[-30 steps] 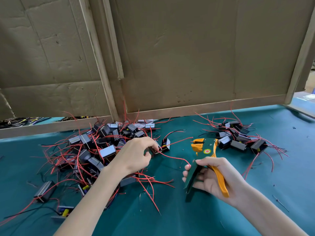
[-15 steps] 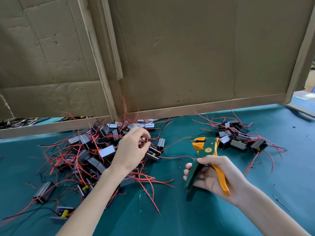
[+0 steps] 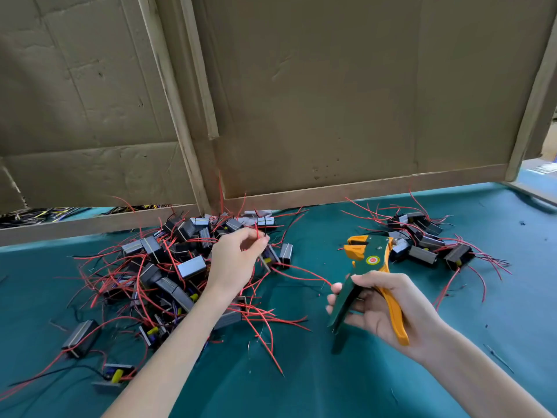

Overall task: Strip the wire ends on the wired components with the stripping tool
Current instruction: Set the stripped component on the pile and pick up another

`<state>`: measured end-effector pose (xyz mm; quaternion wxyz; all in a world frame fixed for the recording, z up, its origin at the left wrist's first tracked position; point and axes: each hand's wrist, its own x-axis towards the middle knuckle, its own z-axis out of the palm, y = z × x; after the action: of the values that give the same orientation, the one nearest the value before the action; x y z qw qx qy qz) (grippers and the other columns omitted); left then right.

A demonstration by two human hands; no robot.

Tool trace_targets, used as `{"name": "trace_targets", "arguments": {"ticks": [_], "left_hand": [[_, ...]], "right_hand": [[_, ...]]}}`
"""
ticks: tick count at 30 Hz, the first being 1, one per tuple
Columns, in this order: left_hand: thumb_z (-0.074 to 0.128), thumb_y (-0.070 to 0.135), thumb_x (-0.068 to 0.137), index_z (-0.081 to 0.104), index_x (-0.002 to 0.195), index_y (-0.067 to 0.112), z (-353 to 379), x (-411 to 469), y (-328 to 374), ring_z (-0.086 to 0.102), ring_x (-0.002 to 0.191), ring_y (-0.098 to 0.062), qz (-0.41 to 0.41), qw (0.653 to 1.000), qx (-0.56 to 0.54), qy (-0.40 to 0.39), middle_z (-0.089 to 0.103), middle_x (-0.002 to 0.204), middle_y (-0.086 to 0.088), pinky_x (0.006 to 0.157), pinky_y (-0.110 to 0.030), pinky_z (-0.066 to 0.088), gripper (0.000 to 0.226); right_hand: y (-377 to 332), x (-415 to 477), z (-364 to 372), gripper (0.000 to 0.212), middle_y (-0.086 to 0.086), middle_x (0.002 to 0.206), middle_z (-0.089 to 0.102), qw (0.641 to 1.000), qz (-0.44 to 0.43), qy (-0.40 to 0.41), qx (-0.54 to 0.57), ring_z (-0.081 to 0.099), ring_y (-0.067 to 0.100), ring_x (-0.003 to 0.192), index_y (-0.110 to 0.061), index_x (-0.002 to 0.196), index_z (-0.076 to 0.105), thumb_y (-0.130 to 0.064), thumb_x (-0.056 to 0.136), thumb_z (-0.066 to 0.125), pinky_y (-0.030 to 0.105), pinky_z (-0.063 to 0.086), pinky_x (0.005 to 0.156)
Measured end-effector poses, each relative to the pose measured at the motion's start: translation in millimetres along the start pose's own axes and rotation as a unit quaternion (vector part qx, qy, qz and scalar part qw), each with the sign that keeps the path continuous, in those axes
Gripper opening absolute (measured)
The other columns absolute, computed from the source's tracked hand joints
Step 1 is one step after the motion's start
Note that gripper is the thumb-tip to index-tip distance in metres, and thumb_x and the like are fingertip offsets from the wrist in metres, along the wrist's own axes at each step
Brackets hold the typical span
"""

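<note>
Left hand (image 3: pixel 235 262): raised just above the right edge of the large heap, thumb and forefinger brought together in a narrow pinch on a red wire (image 3: pixel 257 233); the other fingers are loosely curled behind.
Red wire: thin and upright between the fingertips; which component it belongs to I cannot tell, as the strand is lost in the tangle under the hand.
Right hand (image 3: pixel 388 309): palm turned up, fingers wrapped round the handles of the stripping tool (image 3: pixel 372 254), held above the cloth.
Stripping tool: green body with orange jaw parts and a round red-and-yellow sticker; one handle is green, the other orange, and the two stand spread apart in the hand. The head points away from the person, between the two heaps, touching neither.
Large heap (image 3: pixel 187 260): dark block-shaped wired components with grey faces, knotted with red and a few black leads, lying left of centre on the cloth.
Smaller heap (image 3: pixel 422 236): the same kind of components, well apart to the right, just beyond the tool's head.
Stray components: one black block (image 3: pixel 80 333) and one with a yellow part (image 3: pixel 116 374) lie near the left forearm.
Surface: teal cloth (image 3: pixel 331 387), with small dark scraps on its right side.
Backdrop: cardboard panels (image 3: pixel 331 101) in a wooden frame (image 3: pixel 174 101), standing at the far edge of the cloth.
</note>
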<state>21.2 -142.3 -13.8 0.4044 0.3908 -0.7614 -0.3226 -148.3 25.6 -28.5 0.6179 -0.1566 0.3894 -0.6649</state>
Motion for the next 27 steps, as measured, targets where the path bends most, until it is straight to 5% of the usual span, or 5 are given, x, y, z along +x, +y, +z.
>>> {"name": "trace_targets", "arguments": {"ticks": [4, 9, 14, 17, 27], "left_hand": [[0.06, 0.005, 0.091, 0.069, 0.09, 0.022, -5, -1, 17, 0.068, 0.088, -0.004, 0.028, 0.985, -0.168, -0.032, 0.075, 0.085, 0.007, 0.078, -0.01, 0.047, 0.018], [0.062, 0.01, 0.091, 0.073, 0.092, 0.023, -19, -3, 41, 0.065, 0.08, -0.003, 0.067, 0.976, -0.184, -0.097, 0.073, 0.083, 0.005, 0.077, -0.011, 0.046, 0.018], [0.068, 0.02, 0.085, 0.075, 0.085, 0.028, -31, -9, 60, 0.059, 0.076, -0.022, 0.107, 0.97, -0.135, -0.173, 0.067, 0.091, -0.024, 0.086, -0.044, 0.05, 0.011], [0.068, 0.027, 0.08, 0.076, 0.08, 0.032, -31, -15, 68, 0.059, 0.081, -0.045, 0.108, 0.97, -0.128, -0.175, 0.068, 0.088, -0.023, 0.086, -0.058, 0.047, 0.009], [0.071, 0.019, 0.078, 0.075, 0.079, 0.015, -33, -19, 77, 0.057, 0.067, -0.008, 0.119, 0.961, -0.118, -0.222, 0.064, 0.068, 0.004, 0.066, -0.017, 0.043, 0.005]], "right_hand": [[-3, -2, 1, 0.018, 0.027, 0.08, 0.065, 0.999, -0.049, 0.005, -0.006, 0.068, 0.038, 0.07, -0.001, 0.083, 0.052, -0.005, 0.067, 0.058, 0.048, 0.059, 0.062], [-11, -6, 2, 0.006, 0.024, 0.077, 0.063, 0.99, -0.106, -0.023, -0.09, 0.066, 0.036, 0.068, -0.003, 0.068, 0.066, -0.006, 0.07, 0.06, 0.046, 0.059, 0.064], [-16, -10, 0, 0.025, 0.026, 0.075, 0.06, 0.967, -0.146, -0.075, -0.196, 0.062, 0.041, 0.066, -0.002, 0.091, 0.059, -0.004, 0.07, 0.071, 0.05, 0.056, 0.067], [-14, -15, 0, 0.022, 0.025, 0.076, 0.063, 0.95, -0.138, -0.12, -0.254, 0.064, 0.042, 0.069, -0.009, 0.086, 0.068, -0.012, 0.068, 0.08, 0.047, 0.055, 0.07], [-4, -23, 8, 0.021, 0.021, 0.079, 0.067, 0.925, -0.09, -0.227, -0.29, 0.066, 0.038, 0.073, -0.007, 0.092, 0.065, -0.017, 0.077, 0.077, 0.039, 0.053, 0.072]]}}
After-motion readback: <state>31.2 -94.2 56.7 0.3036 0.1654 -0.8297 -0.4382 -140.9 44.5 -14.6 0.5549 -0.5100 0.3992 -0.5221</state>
